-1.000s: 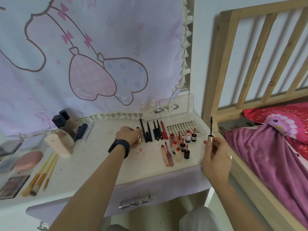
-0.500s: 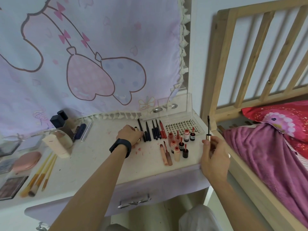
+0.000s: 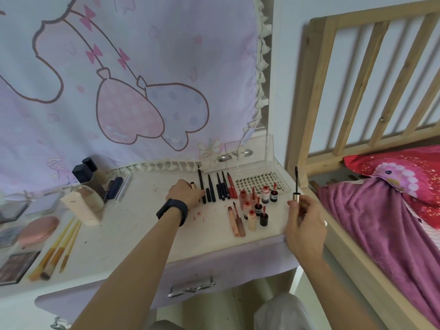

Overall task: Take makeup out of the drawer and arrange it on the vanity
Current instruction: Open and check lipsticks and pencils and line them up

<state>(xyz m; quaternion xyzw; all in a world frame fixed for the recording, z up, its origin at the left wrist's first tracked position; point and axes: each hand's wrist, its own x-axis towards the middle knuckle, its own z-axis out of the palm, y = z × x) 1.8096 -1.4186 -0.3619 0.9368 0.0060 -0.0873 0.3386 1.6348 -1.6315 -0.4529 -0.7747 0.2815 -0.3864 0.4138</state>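
My right hand [image 3: 304,225] holds a mascara wand [image 3: 296,184] upright by its metallic cap, above the vanity's [image 3: 133,225] right front corner. My left hand [image 3: 185,192] lies on the vanity top, fingers curled round a small pale tube [image 3: 192,185] just left of a row of black and red pencils [image 3: 216,186]. Small lip-tint bottles [image 3: 258,206] and two pink tubes [image 3: 237,221] lie between my hands. The drawer [image 3: 190,270] below is closed.
A clear lash case [image 3: 259,179] stands at the back right. Dark bottles [image 3: 87,170], a cream bottle [image 3: 79,206], a pink compact [image 3: 38,228], brushes [image 3: 57,253] and a palette [image 3: 14,265] fill the left side. A wooden bed frame [image 3: 316,103] with purple blanket [image 3: 381,225] adjoins on the right.
My left hand has slid slightly back and left beside the pencils; the pale tube's tip now shows past its fingers. My right hand keeps the wand upright, hardly moving.
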